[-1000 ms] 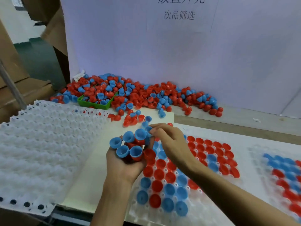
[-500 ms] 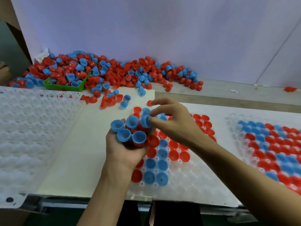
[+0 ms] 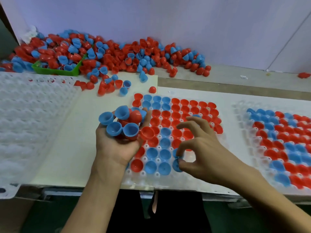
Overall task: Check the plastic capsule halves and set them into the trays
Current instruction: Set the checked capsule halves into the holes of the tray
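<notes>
Cupped palm-up, the left hand (image 3: pixel 117 142) cradles a cluster of capsule halves (image 3: pixel 121 125), blue and red, kept close as a ready supply beside the middle tray (image 3: pixel 198 184) near the surface's front edge. Her right hand (image 3: pixel 200 153) pinches one blue half (image 3: pixel 176 163) between thumb and forefinger, apparently seating it in a front-row pocket, though its fingers partly hide the spot. More halves lie heaped along the back edge (image 3: pixel 117 54).

The counter (image 3: pixel 244 84) carries a heap (image 3: pixel 117 54) of red and blue capsule halves along its far edge, a green bin (image 3: pixel 55 70) far left, an empty white tray (image 3: pixel 30 118) left, and two part-filled trays, one (image 3: pixel 168 180) near centre, another (image 3: pixel 240 118) right.
</notes>
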